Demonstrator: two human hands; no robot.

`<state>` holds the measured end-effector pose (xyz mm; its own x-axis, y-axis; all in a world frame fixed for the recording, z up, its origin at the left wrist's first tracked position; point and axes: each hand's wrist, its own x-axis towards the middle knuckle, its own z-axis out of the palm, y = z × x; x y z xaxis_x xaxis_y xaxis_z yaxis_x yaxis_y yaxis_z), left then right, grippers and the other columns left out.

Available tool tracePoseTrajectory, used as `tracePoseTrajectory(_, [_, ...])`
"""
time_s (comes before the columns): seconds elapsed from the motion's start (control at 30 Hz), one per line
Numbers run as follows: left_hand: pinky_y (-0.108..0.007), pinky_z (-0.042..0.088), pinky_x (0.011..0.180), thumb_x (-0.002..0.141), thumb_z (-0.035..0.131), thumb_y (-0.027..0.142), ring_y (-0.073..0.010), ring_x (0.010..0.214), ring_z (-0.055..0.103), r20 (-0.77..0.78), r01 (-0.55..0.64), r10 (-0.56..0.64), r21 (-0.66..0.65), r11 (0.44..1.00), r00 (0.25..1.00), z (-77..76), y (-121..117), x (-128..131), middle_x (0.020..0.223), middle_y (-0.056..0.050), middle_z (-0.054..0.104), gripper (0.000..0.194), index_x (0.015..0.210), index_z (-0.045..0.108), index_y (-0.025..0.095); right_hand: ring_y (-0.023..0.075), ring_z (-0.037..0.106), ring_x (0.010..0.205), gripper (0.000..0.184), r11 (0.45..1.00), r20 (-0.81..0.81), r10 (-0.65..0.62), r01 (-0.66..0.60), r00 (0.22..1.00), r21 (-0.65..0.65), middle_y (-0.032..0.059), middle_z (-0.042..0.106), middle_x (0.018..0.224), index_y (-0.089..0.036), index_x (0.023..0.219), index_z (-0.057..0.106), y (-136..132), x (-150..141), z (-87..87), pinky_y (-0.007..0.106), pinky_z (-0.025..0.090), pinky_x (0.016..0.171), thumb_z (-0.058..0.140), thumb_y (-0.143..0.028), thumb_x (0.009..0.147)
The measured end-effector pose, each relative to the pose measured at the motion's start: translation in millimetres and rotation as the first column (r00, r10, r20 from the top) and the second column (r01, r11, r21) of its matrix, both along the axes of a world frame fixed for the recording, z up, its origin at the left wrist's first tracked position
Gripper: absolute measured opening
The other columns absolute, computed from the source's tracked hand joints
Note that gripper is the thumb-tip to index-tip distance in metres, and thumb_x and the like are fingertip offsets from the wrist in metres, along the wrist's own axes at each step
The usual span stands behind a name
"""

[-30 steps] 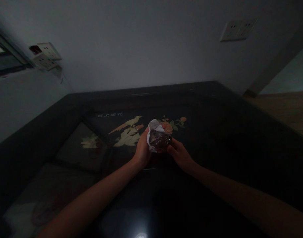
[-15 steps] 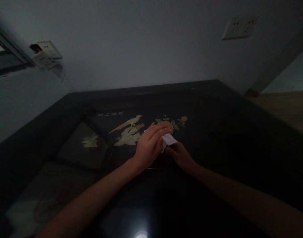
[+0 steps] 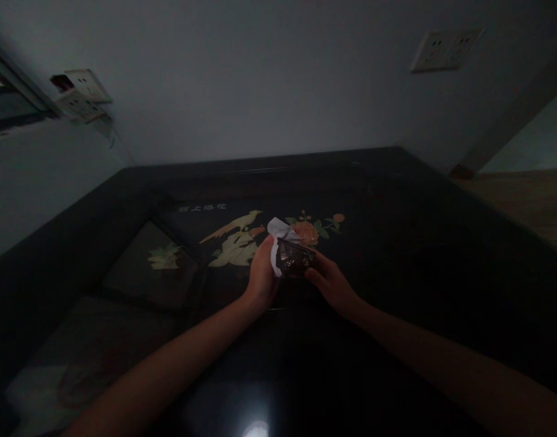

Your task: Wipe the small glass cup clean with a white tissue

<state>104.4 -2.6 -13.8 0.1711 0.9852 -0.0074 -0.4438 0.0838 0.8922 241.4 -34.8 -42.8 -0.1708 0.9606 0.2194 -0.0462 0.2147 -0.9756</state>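
A small dark, shiny object (image 3: 295, 260), perhaps a glass cup, is held between my two hands over the middle of the black table (image 3: 351, 340). My right hand (image 3: 334, 285) grips its right side, thumb toward me and the fingers partly hidden behind it. Along its left side and upper edge lies a crumpled white tissue (image 3: 282, 229). My left hand (image 3: 263, 274) presses that tissue against the object, its fingers mostly hidden behind. The dim light hides the object's exact kind.
The glossy tabletop carries a bird picture (image 3: 235, 243), a flower picture (image 3: 321, 229) and pale characters. A white wall with sockets (image 3: 446, 51) rises behind it. More sockets (image 3: 85, 94) are at the left, beside a window frame (image 3: 19, 91). Wooden floor (image 3: 528, 200) shows at right.
My left hand has moved off the top of the object to its left side, taking the tissue along. The dark object, covered before, now shows. My right hand has barely moved.
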Motion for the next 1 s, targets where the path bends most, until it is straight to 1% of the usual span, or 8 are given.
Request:
tracePoseTrajectory(0.13, [-0.032,0.049,0.082,0.085,0.051,0.044,-0.0207,0.086,0.064,0.013,0.008,-0.008,-0.049,0.999,1.0,-0.3,0.7,-0.1,0.091,-0.006,0.068,0.033,0.094,0.064,0.015,0.0265,0.062,0.108,0.061,1.0,-0.003,0.008,-0.008,1.0,0.016,0.0112,0.066,0.116,-0.019,0.121,0.056,0.3,-0.8,-0.5,0.041,0.046,0.096,0.06,-0.062,0.078])
tracePoseTrajectory(0.27, [-0.035,0.046,0.088,0.093,0.041,0.044,-0.023,0.099,0.061,-0.261,-0.004,0.082,0.286,0.958,0.962,5.2,-4.2,-7.3,0.106,-0.009,0.067,0.039,0.104,0.065,0.016,0.0271,0.062,0.107,0.062,1.0,0.001,0.001,-0.001,1.0,0.024,0.0118,0.066,0.114,-0.018,0.121,0.055,-0.2,-0.8,-2.8,0.042,0.046,0.096,0.06,-0.062,0.077])
tracePoseTrajectory(0.4, [-0.039,0.038,0.101,0.098,0.03,0.036,-0.0231,0.115,0.053,-0.453,0.136,0.273,0.686,0.715,0.849,9.8,-4.2,-13.6,0.119,-0.01,0.062,0.038,0.11,0.063,0.019,0.0266,0.062,0.102,0.057,1.0,-0.003,-0.027,0.027,1.0,-0.013,0.0088,0.068,0.106,-0.019,0.116,0.056,-1.1,-1.3,-2.6,0.041,0.048,0.091,0.062,-0.059,0.076])
tracePoseTrajectory(0.6, [-0.044,0.029,0.11,0.096,0.034,0.024,-0.0213,0.116,0.054,-0.562,0.364,0.414,0.807,0.465,0.716,13.6,0.7,-16.3,0.12,-0.009,0.062,0.034,0.117,0.06,0.021,0.0242,0.063,0.087,0.026,0.998,0.033,-0.042,0.043,0.999,-0.043,0.0041,0.067,0.084,-0.02,0.081,0.061,-1.0,-2.6,-1.4,0.038,0.052,0.08,0.064,-0.045,0.078])
tracePoseTrajectory(0.7, [-0.043,0.029,0.109,0.096,0.033,0.026,-0.0215,0.115,0.055,-0.548,0.312,0.374,0.788,0.53,0.749,14.0,-0.5,-15.4,0.116,-0.008,0.065,0.034,0.113,0.062,0.021,0.025,0.063,0.092,0.032,0.998,0.008,-0.046,0.046,0.999,-0.044,0.0054,0.069,0.094,-0.02,0.094,0.062,-0.4,-2.1,-1.4,0.039,0.051,0.084,0.065,-0.046,0.077])
tracePoseTrajectory(0.77, [-0.042,0.033,0.106,0.097,0.033,0.033,-0.0229,0.112,0.056,-0.511,0.206,0.3,0.716,0.667,0.805,11.4,-1.7,-13.7,0.112,-0.008,0.066,0.036,0.107,0.065,0.02,0.0266,0.062,0.101,0.045,0.998,-0.022,-0.046,0.045,0.999,-0.046,0.0073,0.068,0.106,-0.02,0.11,0.059,-0.2,-1.4,-1.7,0.041,0.048,0.091,0.067,-0.049,0.076])
tracePoseTrajectory(0.87, [-0.038,0.044,0.091,0.093,0.039,0.046,-0.0242,0.098,0.06,-0.372,0.015,0.151,0.408,0.913,0.916,3.0,-1.7,-9.5,0.101,-0.008,0.068,0.04,0.101,0.065,0.018,0.0277,0.059,0.111,0.056,0.998,-0.047,-0.04,0.037,0.998,-0.055,0.0095,0.066,0.115,-0.02,0.119,0.056,-0.1,-0.7,-2.3,0.044,0.044,0.098,0.068,-0.053,0.075])
tracePoseTrajectory(1.0, [-0.033,0.048,0.078,0.085,0.051,0.047,-0.0212,0.082,0.061,-0.139,-0.101,0.103,0.025,0.995,0.985,-6.6,3.1,-2.2,0.086,-0.004,0.067,0.033,0.092,0.065,0.018,0.0273,0.06,0.112,0.058,0.998,-0.055,-0.01,0.007,0.998,-0.057,0.0103,0.067,0.116,-0.02,0.121,0.056,-0.3,-1.3,-2.6,0.044,0.045,0.099,0.066,-0.056,0.076])
